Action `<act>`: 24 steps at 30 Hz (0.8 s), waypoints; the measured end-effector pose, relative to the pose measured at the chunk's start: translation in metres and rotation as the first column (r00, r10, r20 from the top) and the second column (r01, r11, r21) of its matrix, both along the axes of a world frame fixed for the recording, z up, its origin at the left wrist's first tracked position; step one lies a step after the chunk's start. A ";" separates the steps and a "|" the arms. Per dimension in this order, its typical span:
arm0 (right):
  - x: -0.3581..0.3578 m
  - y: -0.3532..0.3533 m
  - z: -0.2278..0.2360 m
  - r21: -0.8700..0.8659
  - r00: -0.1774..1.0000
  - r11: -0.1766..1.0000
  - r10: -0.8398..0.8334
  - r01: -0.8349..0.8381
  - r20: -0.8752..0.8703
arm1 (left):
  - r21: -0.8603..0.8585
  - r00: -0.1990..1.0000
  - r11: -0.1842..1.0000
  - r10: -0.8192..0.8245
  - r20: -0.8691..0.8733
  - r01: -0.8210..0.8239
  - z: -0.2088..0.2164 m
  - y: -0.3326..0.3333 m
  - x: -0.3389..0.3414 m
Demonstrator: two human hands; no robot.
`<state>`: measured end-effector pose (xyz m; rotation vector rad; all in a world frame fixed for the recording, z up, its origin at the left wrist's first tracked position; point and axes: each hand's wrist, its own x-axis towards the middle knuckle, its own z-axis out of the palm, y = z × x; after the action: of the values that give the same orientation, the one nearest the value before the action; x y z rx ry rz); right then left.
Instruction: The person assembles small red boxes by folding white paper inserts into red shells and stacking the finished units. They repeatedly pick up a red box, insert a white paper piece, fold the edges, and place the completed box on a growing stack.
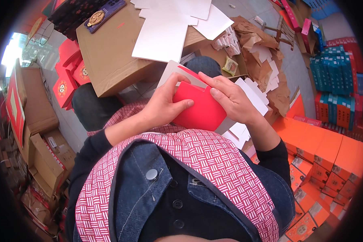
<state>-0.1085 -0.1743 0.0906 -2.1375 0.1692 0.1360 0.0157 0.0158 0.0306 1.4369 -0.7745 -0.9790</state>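
Observation:
A red cardboard box (201, 111), partly folded, is held above my lap in both hands. Its light inner side shows at the top behind a red edge strip. My left hand (165, 99) grips the box's left side, thumb lying on the red face and fingers at the upper edge. At the upper right corner, my right hand (230, 96) pinches the edge with its fingers held together. A pale cardboard flap (170, 71) sticks out beyond the left hand's fingers. The underside of the box is hidden.
Ahead stands a brown carton (117, 60) with flat white card blanks (161, 36) on top. Crumpled brown paper (266, 52) lies to its right. Orange boxes (310, 139) are stacked at my right, teal boxes (332, 68) farther back. Red boxes (64, 86) sit at the left.

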 end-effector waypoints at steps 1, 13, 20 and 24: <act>-0.002 0.000 -0.002 -0.013 1.000 1.000 -0.002 0.002 0.007 | 0.012 0.999 1.000 0.017 -0.030 -0.017 0.002 0.001 0.000; 0.002 0.004 0.004 0.004 0.999 1.000 -0.011 0.011 0.035 | 0.028 1.000 0.999 -0.022 0.021 0.022 0.009 0.000 -0.002; -0.003 0.005 0.001 -0.026 0.999 0.999 -0.026 0.026 0.029 | 0.044 0.998 0.999 -0.022 0.064 0.019 0.008 0.003 -0.002; -0.003 0.009 0.001 -0.005 1.000 1.000 -0.015 0.015 0.015 | 0.036 0.998 0.999 0.034 -0.056 -0.032 0.006 0.000 -0.003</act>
<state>-0.1116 -0.1657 0.0915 -2.1415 0.1776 0.1111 0.0128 0.0161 0.0364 1.4417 -0.6938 -1.0079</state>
